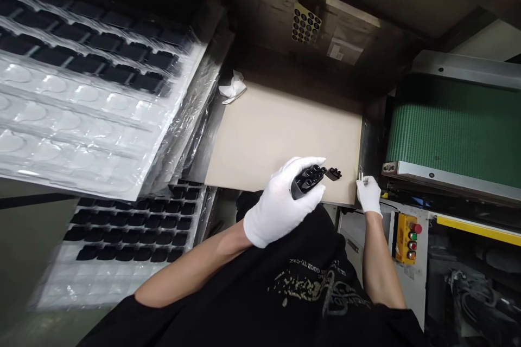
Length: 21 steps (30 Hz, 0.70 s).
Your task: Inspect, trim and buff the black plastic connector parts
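Note:
My left hand [280,200], in a white glove, is closed around a glossy black plastic piece [308,180] with rounded knobs on top. I hold it above the near edge of a beige board [277,130]; whether it is one piece or several pressed together, I cannot tell. Just right of those fingertips, a small black block with short pegs [334,174] lies on the board. At the board's right edge, my gloved right hand [369,195] has its fingers closed on a thin silvery tool [360,173], whose kind is too small to make out.
Stacked clear plastic trays [81,103] with black pieces stand at left, more trays [134,227] below. Crumpled white tissue [233,88] lies on the board's far left corner. A green conveyor belt [456,124] and a yellow button box [407,238] are at right.

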Motion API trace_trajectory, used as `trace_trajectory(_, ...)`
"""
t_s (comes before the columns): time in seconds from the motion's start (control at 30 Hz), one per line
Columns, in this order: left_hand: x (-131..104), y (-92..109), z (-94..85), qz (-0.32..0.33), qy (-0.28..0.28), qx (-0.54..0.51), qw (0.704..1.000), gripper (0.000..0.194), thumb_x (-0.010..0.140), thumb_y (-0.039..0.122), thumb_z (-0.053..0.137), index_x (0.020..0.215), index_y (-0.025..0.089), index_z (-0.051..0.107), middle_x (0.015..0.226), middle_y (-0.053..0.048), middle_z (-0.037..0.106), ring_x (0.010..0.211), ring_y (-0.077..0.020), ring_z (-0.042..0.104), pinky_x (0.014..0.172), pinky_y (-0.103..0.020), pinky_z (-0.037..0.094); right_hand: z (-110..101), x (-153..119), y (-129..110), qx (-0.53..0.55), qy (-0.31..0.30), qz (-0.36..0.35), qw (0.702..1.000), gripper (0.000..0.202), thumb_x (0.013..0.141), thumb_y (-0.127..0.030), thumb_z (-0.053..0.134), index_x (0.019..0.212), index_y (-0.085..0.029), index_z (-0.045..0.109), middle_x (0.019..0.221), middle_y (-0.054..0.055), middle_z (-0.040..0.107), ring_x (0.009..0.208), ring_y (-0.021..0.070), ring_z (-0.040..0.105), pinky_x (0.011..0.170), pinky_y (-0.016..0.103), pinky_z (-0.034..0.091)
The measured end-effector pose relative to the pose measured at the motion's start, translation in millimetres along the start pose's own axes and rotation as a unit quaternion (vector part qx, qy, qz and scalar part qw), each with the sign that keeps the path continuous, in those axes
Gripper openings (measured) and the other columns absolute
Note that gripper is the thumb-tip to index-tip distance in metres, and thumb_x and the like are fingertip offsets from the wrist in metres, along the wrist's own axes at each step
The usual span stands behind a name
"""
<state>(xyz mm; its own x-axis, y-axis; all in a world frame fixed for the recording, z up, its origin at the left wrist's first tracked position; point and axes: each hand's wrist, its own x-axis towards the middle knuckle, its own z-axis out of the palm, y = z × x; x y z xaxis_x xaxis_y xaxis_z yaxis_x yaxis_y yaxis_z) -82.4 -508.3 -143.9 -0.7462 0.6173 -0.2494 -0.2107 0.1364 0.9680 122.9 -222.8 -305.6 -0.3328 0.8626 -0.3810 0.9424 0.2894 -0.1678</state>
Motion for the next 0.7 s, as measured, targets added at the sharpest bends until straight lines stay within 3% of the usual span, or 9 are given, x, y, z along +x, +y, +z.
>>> trace_trajectory(0.1, -0.3, -2.7, 0.4, 0.015, 0.012, 0.006, 1.0, 0.033, 0.09, 0.02, 0.071, 0.123, 0.021, 0.071, 0.127, -0.008, 0.074, 0.117, -0.0262, 0.07, 0.114, -0.046, 0.053, -28.3, -44.1, -34.8, 0.187, 0.006, -0.062, 0.98, 0.028, 0.086, -0.033, 0.064, 0.11, -0.019, 0.064, 0.082, 0.001, 0.069, 0.076, 0.0196, 0.068, 0.082, 0.035, 0.055)
trace_trajectory(0.2, 0.5, -4.3, 0.9, 0.014, 0.009, 0.003, 1.0, 0.035, 0.091, 0.021, 0.073, 0.125, 0.021, 0.07, 0.126, -0.008, 0.074, 0.117, -0.0252, 0.07, 0.113, -0.044, 0.053, -68.2, -101.6, -72.6, 0.401, -0.094, -0.115, 0.904, 0.054, 0.091, -0.033, 0.069, 0.143, -0.026, 0.053, 0.07, -0.007, 0.065, 0.056, 0.0157, 0.061, 0.064, 0.031, 0.054)
trace_trajectory(0.33, 3.2, -2.4, 2.0, 0.0, -0.002, -0.002, 1.0, 0.036, 0.09, 0.022, 0.074, 0.125, 0.021, 0.07, 0.124, -0.007, 0.074, 0.118, -0.0256, 0.07, 0.114, -0.044, 0.053, -104.1, -157.9, -105.1, 0.574, -0.279, -0.097, 0.763, 0.027, 0.094, -0.035, 0.07, 0.118, -0.026, 0.063, 0.057, -0.008, 0.061, 0.033, 0.0102, 0.042, 0.039, 0.024, 0.036)
trace_trajectory(0.4, 4.6, -0.8, 2.7, -0.003, -0.001, -0.009, 1.0, 0.035, 0.089, 0.021, 0.074, 0.124, 0.02, 0.07, 0.124, -0.007, 0.074, 0.119, -0.0261, 0.07, 0.114, -0.044, 0.052, -108.7, -169.8, -112.6, 0.614, -0.31, -0.087, 0.72, 0.017, 0.094, -0.036, 0.071, 0.106, -0.026, 0.064, 0.055, -0.008, 0.061, 0.031, 0.0092, 0.04, 0.036, 0.022, 0.032)
trace_trajectory(0.53, 5.5, -1.1, 4.1, -0.002, -0.004, -0.031, 1.0, 0.036, 0.088, 0.02, 0.075, 0.124, 0.018, 0.071, 0.123, -0.008, 0.075, 0.12, -0.0262, 0.07, 0.115, -0.044, 0.053, -108.7, -173.1, -118.9, 0.622, -0.301, -0.096, 0.716, 0.009, 0.096, -0.033, 0.069, 0.101, -0.025, 0.068, 0.061, -0.003, 0.068, 0.039, 0.0124, 0.052, 0.043, 0.025, 0.04)
trace_trajectory(0.63, 5.2, -3.3, 5.6, 0.013, 0.003, -0.044, 0.999, 0.038, 0.088, 0.019, 0.074, 0.125, 0.017, 0.07, 0.121, -0.009, 0.075, 0.118, -0.0266, 0.072, 0.112, -0.046, 0.055, -114.5, -168.1, -115.8, 0.644, -0.303, -0.129, 0.691, 0.03, 0.091, -0.053, 0.072, 0.104, -0.027, 0.072, 0.073, 0.001, 0.077, 0.046, 0.0174, 0.059, 0.051, 0.034, 0.047)
trace_trajectory(0.7, 4.9, -3.8, 6.7, 0.027, 0.012, -0.054, 0.998, 0.038, 0.087, 0.018, 0.074, 0.125, 0.017, 0.07, 0.121, -0.01, 0.076, 0.116, -0.0272, 0.072, 0.11, -0.048, 0.058, -120.7, -163.5, -109.5, 0.667, -0.306, -0.165, 0.659, 0.05, 0.078, -0.068, 0.079, 0.112, -0.032, 0.072, 0.082, 0.001, 0.08, 0.049, 0.0187, 0.06, 0.054, 0.036, 0.047)
